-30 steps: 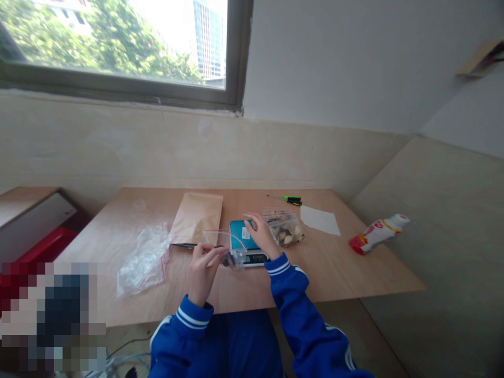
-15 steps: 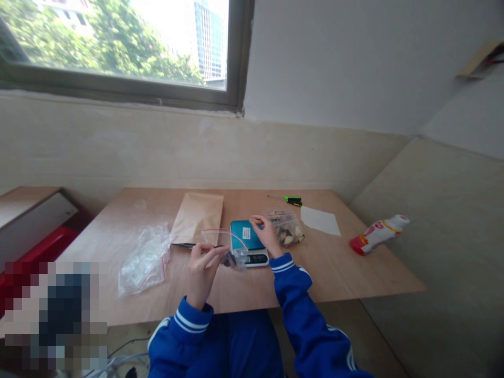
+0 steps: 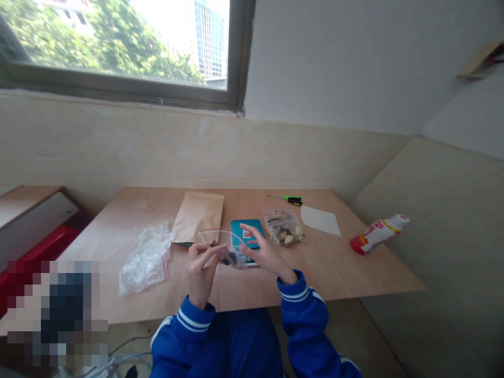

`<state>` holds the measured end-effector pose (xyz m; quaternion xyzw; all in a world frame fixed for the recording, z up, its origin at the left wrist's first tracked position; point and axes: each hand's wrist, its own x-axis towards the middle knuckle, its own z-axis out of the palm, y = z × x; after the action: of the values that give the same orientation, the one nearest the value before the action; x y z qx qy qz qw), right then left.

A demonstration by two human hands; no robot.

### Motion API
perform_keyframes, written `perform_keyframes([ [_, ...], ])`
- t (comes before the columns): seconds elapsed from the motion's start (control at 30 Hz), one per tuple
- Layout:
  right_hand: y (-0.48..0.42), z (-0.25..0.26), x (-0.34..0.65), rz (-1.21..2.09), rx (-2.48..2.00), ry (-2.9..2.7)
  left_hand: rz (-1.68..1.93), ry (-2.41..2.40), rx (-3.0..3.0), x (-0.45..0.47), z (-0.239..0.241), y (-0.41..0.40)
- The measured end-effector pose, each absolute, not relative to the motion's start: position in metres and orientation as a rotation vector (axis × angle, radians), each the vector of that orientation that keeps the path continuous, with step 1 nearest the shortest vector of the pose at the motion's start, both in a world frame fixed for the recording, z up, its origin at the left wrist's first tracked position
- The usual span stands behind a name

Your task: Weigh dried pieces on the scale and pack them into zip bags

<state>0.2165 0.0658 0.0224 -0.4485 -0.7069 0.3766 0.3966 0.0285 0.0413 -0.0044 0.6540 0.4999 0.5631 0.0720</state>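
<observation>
My left hand is closed in a pinch on the edge of a small clear zip-lock bag, whose mouth gapes and which has dark stones in its bottom. My right hand is beside the bag's mouth with fingers spread; its thumb is near or touching the rim, and I see nothing held in it. Partly hidden behind the bag and right hand lies a digital scale with a blue plate. To its right rests another clear zip-lock bag filled with pale and dark stones.
A brown paper bag lies behind my left hand, a thin dark strip at its lower edge. Left of it are crumpled clear bags. Screwdrivers, white paper and a red-and-white bottle are toward the right.
My right hand has come from over the scale's plate, where it pinched a small brownish stone, toward the bag's mouth, and its fingers have spread. The left hand has hardly moved.
</observation>
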Motion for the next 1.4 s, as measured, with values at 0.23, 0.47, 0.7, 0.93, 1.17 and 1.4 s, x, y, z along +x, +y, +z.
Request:
perform_keyframes([
  [0.23,0.043,0.011,0.189,0.973,-1.086,-1.474,1.709,1.379,2.017,0.039,0.002,0.034],
  [0.47,0.034,0.022,0.195,0.93,-1.081,-1.226,1.839,1.535,1.578,0.035,0.003,0.033],
  [0.7,0.023,0.016,0.195,0.94,-1.144,-1.137,1.694,1.305,1.241,0.029,0.008,0.034],
  [0.93,0.022,0.014,0.198,0.847,-1.212,-1.078,1.671,1.286,1.223,0.028,0.015,0.034],
  [1.17,0.021,0.015,0.202,0.717,-1.218,-1.103,1.57,1.252,1.196,0.022,0.018,0.037],
  [1.4,0.017,0.01,0.201,0.527,-1.271,-1.131,1.614,1.315,1.267,0.023,0.022,0.032],
])
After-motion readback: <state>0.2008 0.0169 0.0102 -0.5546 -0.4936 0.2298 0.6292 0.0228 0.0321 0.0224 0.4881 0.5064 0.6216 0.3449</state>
